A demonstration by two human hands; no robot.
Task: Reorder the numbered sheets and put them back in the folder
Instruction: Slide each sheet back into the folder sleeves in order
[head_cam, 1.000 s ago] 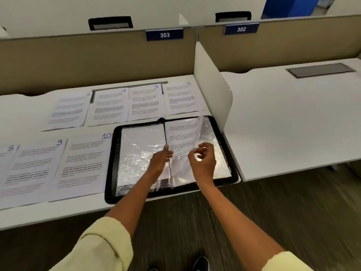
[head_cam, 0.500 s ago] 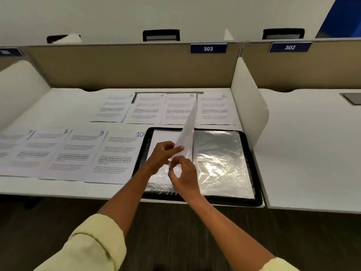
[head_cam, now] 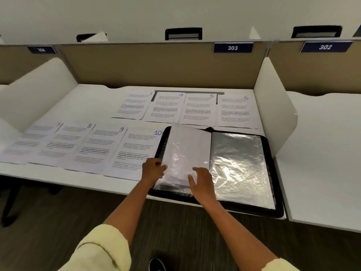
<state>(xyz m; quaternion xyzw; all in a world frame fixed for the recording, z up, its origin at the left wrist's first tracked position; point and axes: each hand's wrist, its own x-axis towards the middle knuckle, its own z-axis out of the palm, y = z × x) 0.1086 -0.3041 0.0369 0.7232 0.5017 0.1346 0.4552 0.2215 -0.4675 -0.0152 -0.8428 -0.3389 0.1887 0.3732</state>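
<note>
A black folder (head_cam: 273, 210) with clear plastic sleeves lies open at the desk's front right. A filled sleeve page (head_cam: 185, 147) has been turned onto the left half, its white back up. My left hand (head_cam: 153, 169) grips that page's lower left edge. My right hand (head_cam: 201, 179) lies flat on its lower right part with fingers spread. The right-hand sleeve (head_cam: 240, 167) shows shiny and empty. Numbered sheets lie on the desk: 3 (head_cam: 134, 105), 4 (head_cam: 167, 107), 5 (head_cam: 199, 109), 6 (head_cam: 236, 111) in the back row, 7 (head_cam: 33, 138), 8 (head_cam: 66, 142), 9 (head_cam: 99, 147), 10 (head_cam: 136, 151) in front.
A tan partition (head_cam: 156, 65) with the label 303 (head_cam: 232, 47) closes the desk's back. White dividers (head_cam: 273, 106) stand at both sides. A neighbouring white desk (head_cam: 322, 153) lies to the right. My shoe (head_cam: 157, 265) shows on the dark floor below.
The sleeve page swung from the right half, stood upright, and now lies on the left half. My right hand let go and flattened on it. The view shifted left.
</note>
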